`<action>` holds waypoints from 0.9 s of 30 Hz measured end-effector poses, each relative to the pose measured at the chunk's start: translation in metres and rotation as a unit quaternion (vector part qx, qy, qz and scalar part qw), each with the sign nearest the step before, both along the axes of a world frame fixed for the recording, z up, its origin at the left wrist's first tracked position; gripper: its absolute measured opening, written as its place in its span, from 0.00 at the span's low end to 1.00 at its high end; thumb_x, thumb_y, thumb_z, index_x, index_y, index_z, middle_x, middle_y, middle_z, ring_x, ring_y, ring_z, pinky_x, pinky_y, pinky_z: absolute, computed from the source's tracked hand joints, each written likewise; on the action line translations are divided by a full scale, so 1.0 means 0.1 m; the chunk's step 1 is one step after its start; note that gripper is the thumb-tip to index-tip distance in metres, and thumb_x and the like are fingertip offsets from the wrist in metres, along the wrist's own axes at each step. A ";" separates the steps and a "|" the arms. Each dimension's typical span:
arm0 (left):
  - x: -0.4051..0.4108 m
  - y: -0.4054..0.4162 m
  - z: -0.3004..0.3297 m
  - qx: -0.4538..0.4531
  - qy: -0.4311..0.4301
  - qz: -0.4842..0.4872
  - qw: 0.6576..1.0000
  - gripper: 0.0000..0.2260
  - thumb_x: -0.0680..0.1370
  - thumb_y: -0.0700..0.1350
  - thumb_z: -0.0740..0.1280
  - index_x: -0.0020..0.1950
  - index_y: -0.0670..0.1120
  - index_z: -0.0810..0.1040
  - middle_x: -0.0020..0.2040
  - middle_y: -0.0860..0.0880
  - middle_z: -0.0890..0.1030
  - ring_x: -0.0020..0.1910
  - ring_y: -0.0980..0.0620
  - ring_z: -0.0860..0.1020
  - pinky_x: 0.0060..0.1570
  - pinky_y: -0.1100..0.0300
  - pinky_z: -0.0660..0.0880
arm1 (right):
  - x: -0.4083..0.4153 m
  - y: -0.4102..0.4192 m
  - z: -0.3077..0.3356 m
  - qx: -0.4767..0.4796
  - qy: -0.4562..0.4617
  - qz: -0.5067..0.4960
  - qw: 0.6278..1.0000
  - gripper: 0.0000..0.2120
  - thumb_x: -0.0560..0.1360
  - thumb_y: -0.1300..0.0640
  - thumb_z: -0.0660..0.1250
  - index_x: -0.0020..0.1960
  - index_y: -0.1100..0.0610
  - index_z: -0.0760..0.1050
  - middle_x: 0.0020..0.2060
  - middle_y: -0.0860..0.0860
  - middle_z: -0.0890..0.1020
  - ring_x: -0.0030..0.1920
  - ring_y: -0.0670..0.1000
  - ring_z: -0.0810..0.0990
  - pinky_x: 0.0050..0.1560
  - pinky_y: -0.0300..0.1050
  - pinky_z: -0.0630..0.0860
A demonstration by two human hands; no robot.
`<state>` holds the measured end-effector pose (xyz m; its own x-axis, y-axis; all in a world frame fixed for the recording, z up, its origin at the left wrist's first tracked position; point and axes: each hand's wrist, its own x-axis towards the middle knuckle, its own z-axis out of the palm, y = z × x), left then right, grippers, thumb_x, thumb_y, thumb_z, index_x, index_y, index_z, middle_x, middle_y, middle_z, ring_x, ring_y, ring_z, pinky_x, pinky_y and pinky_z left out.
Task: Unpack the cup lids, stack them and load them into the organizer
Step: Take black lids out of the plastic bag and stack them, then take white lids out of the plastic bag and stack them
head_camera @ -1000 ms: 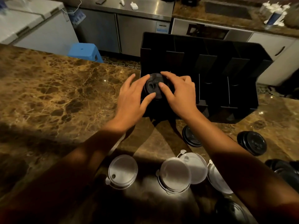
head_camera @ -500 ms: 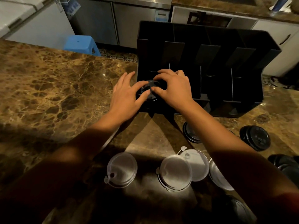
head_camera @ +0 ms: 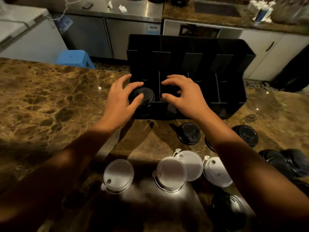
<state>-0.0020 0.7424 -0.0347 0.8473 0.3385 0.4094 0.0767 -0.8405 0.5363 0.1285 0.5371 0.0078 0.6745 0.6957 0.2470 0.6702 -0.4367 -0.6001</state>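
A blue stool (head_camera: 75, 58) stands on the floor beyond the far left edge of the marble counter (head_camera: 41, 97); near the front edge, left of centre, lies a clear lid (head_camera: 118, 175) on its own; the left hand (head_camera: 120, 99) reaches over the front left corner of the black organizer (head_camera: 189, 47), fingers spread and gently curved, thumb and forefinger resting on the stack of black lids (head_camera: 143, 96) that sits in the organizer's leftmost slot; whether they pinch the stack or merely touch it I cannot tell; the organizer stands at the far edge of the counter, its dividers marking several slots; the right hand (head_camera: 185, 96) hovers over the next slot to the right, fingers loosely curled and apart, gripping nothing; in front of the organizer a single black lid (head_camera: 189, 133) lies flat, and nearer the front edge two clear lids (head_camera: 178, 169) overlap, with a white lid (head_camera: 215, 171) just beside them, partly under the right forearm; further right another black lid (head_camera: 246, 134) rests on the counter, and at the right edge a dark heap of more black lids (head_camera: 287, 161) lies in shadow.
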 end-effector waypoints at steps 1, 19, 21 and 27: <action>-0.01 -0.03 0.03 0.003 -0.009 0.001 1.000 0.18 0.81 0.54 0.66 0.70 0.52 0.77 0.76 0.45 0.69 0.76 0.44 0.66 0.74 0.48 0.64 | -0.01 -0.05 0.02 0.006 0.002 -0.001 1.000 0.20 0.77 0.52 0.76 0.68 0.51 0.80 0.72 0.50 0.77 0.73 0.55 0.73 0.69 0.60 0.74; 0.02 -1.17 0.47 -0.045 -0.106 -0.117 0.986 0.21 0.79 0.49 0.74 0.69 0.44 0.77 0.70 0.45 0.73 0.71 0.48 0.72 0.67 0.42 0.73 | -0.48 -1.33 0.28 0.162 -0.011 -0.078 0.984 0.15 0.77 0.54 0.77 0.63 0.53 0.82 0.60 0.46 0.82 0.51 0.48 0.81 0.52 0.42 0.79; 0.12 -1.44 0.45 -0.053 -0.099 -0.142 0.983 0.20 0.79 0.50 0.73 0.69 0.45 0.77 0.71 0.46 0.73 0.72 0.49 0.72 0.68 0.42 0.72 | -0.50 -1.61 0.30 0.144 -0.035 -0.111 0.983 0.16 0.76 0.54 0.77 0.62 0.53 0.82 0.60 0.47 0.82 0.50 0.48 0.81 0.50 0.41 0.79; 0.41 -2.28 0.45 -0.052 -0.105 -0.204 0.972 0.20 0.79 0.50 0.73 0.68 0.45 0.77 0.70 0.46 0.73 0.72 0.49 0.72 0.68 0.44 0.73 | -0.48 -2.52 0.32 0.153 0.015 -0.168 0.974 0.13 0.77 0.52 0.77 0.61 0.49 0.83 0.62 0.42 0.82 0.56 0.44 0.81 0.50 0.43 0.80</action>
